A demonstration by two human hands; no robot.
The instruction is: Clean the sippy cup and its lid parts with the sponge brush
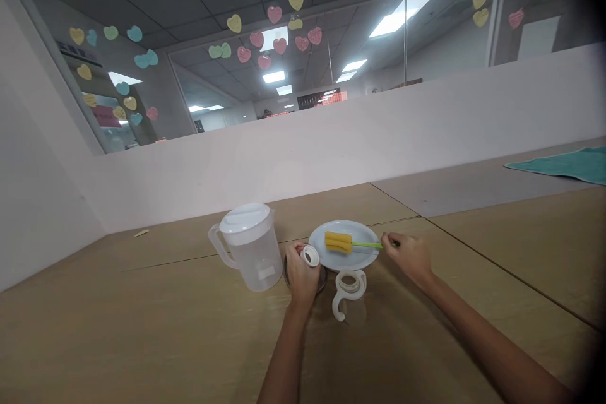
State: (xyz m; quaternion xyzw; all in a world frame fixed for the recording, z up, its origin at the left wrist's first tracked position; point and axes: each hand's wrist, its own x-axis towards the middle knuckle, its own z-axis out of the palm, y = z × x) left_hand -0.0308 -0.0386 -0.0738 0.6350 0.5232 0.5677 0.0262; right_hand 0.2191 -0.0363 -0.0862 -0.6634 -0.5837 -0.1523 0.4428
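Note:
My left hand (303,278) is closed round a small white cap (310,256) with its round opening turned up. Beneath that hand lies a dark round object (324,279), mostly covered. My right hand (408,254) grips the green handle of a bottle brush (338,242), whose yellow sponge head is over a white plate (353,267); whether it touches the plate I cannot tell. Between my forearms stands a clear bottle (355,310) with a white collar and handle, its mouth uncovered. A translucent pitcher (258,259) with a white lid is left of my left hand.
A teal cloth (568,165) lies at the far right of the wooden table (189,328). A small pale scrap (141,233) rests near the left wall. Along the back runs a low white wall (237,167) below a window with heart-shaped notes.

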